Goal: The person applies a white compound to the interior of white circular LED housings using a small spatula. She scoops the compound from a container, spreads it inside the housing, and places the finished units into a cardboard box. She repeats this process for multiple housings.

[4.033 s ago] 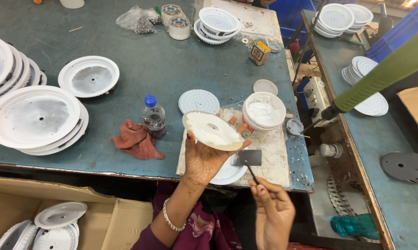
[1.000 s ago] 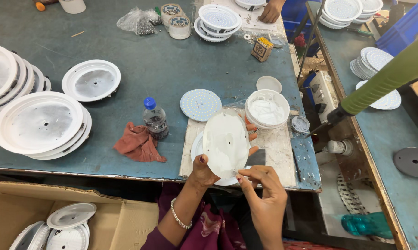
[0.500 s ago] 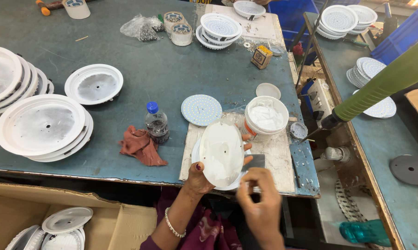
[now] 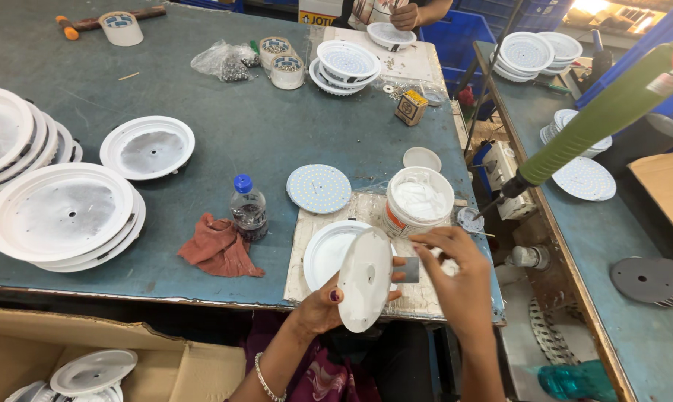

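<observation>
Small yellow box (image 4: 411, 107) stood at table's far end, white tub (image 4: 420, 202) with orange label beside your work. Your left hand (image 4: 323, 304) clamped white disc (image 4: 364, 279) over table edge; right hand (image 4: 455, 275) pinched grey scraper (image 4: 406, 269) against it. Disc had turned edge-on since half second earlier.

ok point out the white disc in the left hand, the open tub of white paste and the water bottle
white disc (image 4: 364, 279), head view, on its flat face near the centre hole
tub of white paste (image 4: 420, 199), head view, on the paste inside
water bottle (image 4: 247, 208), head view, on its clear body
</observation>
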